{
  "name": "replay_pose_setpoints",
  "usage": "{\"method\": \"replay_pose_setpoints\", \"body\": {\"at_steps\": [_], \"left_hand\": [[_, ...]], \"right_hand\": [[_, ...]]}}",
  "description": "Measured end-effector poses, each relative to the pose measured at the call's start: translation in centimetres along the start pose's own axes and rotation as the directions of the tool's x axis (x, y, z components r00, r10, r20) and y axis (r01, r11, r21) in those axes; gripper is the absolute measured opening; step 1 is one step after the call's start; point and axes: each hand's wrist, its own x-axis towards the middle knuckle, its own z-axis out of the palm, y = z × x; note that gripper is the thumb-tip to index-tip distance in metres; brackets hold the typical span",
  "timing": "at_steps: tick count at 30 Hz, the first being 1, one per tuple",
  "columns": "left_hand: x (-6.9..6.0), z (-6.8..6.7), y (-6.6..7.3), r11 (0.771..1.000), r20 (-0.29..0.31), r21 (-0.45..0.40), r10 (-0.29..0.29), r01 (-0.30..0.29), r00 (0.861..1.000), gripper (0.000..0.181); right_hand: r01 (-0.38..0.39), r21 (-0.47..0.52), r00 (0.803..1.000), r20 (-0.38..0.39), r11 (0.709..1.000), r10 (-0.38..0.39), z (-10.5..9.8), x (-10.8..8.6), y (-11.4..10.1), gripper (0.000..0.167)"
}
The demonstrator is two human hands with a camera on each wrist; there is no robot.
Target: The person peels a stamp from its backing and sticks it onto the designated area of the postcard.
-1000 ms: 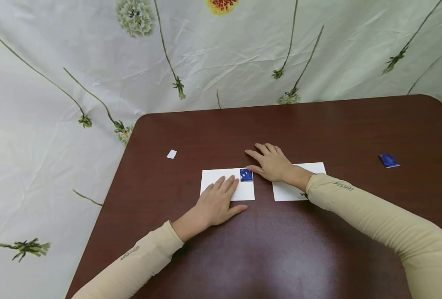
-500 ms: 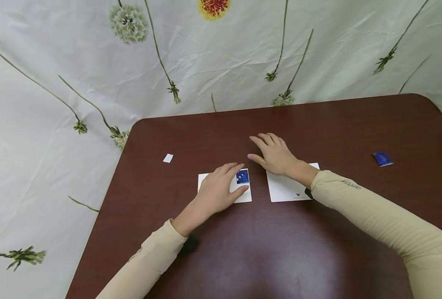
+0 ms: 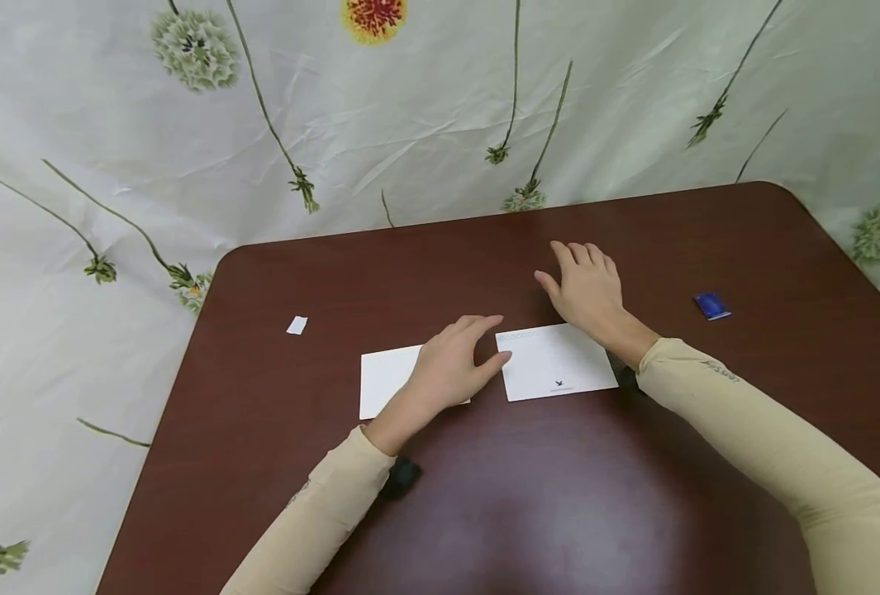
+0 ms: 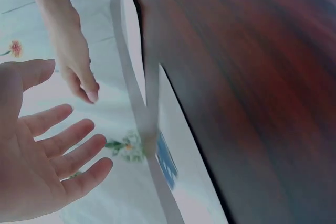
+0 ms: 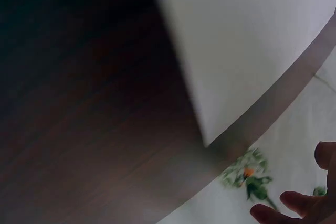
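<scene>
In the head view my left hand point(image 3: 450, 365) hovers over the left white envelope point(image 3: 380, 382), fingers spread and holding nothing. It hides the envelope's right part there; the left wrist view shows a blue stamp-like sticker point(image 4: 167, 161) lying on it. My right hand point(image 3: 591, 289) is above the far edge of the right white envelope point(image 3: 551, 364), fingers relaxed and apart. That envelope bears a row of small boxes at its top left and a small dark bird print at the bottom. Below my right fingers point(image 5: 299, 203), the right wrist view catches its corner.
A small white slip of paper point(image 3: 297, 325) lies on the left of the dark red-brown table point(image 3: 440, 521). On the right is a small blue square piece point(image 3: 711, 306). A floral cloth point(image 3: 425, 107) hangs behind the far table edge.
My left hand has lifted off the left envelope and shifted right, over the blue sticker. My right hand has moved right and away, uncovering more of the right envelope. The head view has turned rightward.
</scene>
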Motion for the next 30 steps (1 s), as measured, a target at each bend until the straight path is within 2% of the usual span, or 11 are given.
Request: {"method": "replay_pose_setpoints", "body": {"at_steps": [6,14,23,27,30], "left_hand": [[1.0,0.4,1.5,0.999,0.02,-0.015,0.03,-0.029,0.999,0.05],[2.0,1.1,3.6,0.997,0.048,-0.056,0.047,-0.044,0.998,0.051],[2.8,2.5,5.7,0.992,0.045,-0.087,0.097,-0.092,0.994,0.049],[3.4,3.0,6.6,0.986,0.022,-0.138,0.097,-0.093,0.995,0.048],[3.8,3.1,7.4,0.98,0.033,-0.178,0.092,-0.085,0.995,0.048]], "right_hand": [[-0.096,-0.004,0.995,0.011,0.995,0.096,-1.1,-0.6,2.8,0.059],[-0.187,-0.049,0.982,-0.004,0.981,0.187,-2.2,-2.5,7.1,0.053],[-0.216,-0.128,0.976,0.0,0.968,0.218,-2.9,-5.1,10.9,0.033],[-0.222,-0.175,0.972,0.041,0.959,0.232,-3.0,-5.8,12.0,0.033],[-0.227,-0.191,0.968,0.06,0.955,0.242,-3.0,-6.3,12.6,0.033]]}}
